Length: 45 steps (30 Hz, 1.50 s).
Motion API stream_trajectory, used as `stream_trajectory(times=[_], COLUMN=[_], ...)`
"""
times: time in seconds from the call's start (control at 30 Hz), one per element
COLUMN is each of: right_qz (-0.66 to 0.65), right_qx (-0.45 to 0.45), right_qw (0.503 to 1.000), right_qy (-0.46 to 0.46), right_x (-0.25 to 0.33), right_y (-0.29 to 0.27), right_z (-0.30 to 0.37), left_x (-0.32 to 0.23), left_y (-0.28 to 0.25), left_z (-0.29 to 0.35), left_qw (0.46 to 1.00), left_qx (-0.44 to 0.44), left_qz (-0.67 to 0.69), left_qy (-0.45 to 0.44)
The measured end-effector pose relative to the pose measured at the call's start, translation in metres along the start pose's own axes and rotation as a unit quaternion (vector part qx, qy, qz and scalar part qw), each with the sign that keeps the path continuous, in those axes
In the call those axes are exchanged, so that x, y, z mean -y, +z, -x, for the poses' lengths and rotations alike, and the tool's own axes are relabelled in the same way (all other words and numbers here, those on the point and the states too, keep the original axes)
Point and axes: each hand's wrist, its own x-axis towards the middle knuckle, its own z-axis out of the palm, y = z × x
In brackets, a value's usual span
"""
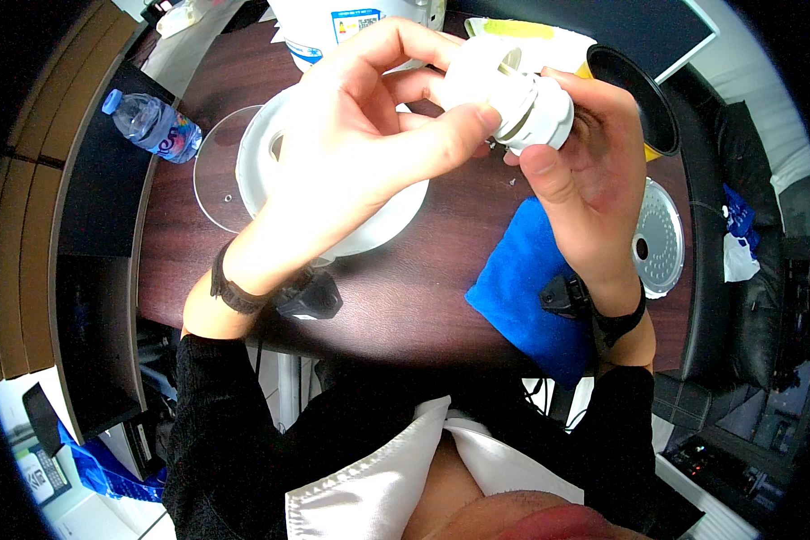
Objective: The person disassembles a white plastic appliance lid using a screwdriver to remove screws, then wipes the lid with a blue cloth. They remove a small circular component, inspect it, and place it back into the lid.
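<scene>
Above the table, both my hands hold a white round plastic part [549, 115] with a ridged cap-like end and a hollow, open far end. My left hand [360, 135] pinches its left side between thumb and fingers. The fingers of my right hand [598, 166] wrap its right side, with the thumb near the ridged end. Below my left forearm lies a white round lid-like piece [389, 225], partly hidden, over a clear disc [210, 184]. A blue cloth [513, 270] lies under my right wrist. Beside that wrist is a perforated grey metal disc [664, 238].
A white appliance body [304, 20] stands at the back, next to a white and yellow-green cloth [558, 36]. A black pot with a yellow outside [634, 85] is at the back right. A plastic water bottle [157, 128] lies at the left edge of the dark table [405, 310].
</scene>
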Motion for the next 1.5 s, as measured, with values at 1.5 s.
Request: stream_trajectory(times=[1.5], right_qz=[0.076], right_qx=[0.054], right_qw=[0.981], right_qy=[-0.169], right_x=[-0.003], right_y=[-0.01], right_z=[-0.005], left_x=[-0.003], left_y=[0.002], left_z=[0.005], left_qw=[0.983], left_qx=[0.013], left_qz=[-0.119], left_qy=[0.14])
